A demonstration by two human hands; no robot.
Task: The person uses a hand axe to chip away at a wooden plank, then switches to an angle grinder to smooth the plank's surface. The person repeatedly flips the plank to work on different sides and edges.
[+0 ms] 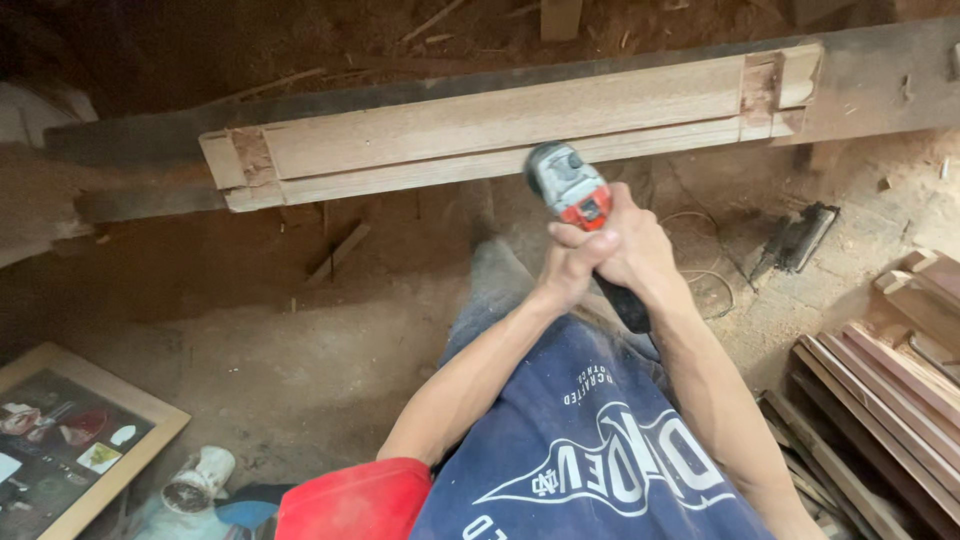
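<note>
Both hands (600, 250) clamp fingers on grinder (572, 190) against wooden frame (500, 130); stacked slats (880, 390) right.

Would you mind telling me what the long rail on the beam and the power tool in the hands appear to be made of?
The rail: pale bare wood, visible grain, unfinished look, notched ends. The power tool: a grey head, likely metal or plastic, red plastic-looking body, black handle. Both hands, left hand and right hand, wrap its handle. The beam looks like dark, weathered wood.

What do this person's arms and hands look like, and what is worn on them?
Both forearms are bare, with no sleeves reaching them. The left hand and right hand wear no gloves, rings or watch that I can see. A navy shirt with white lettering covers the chest.
</note>
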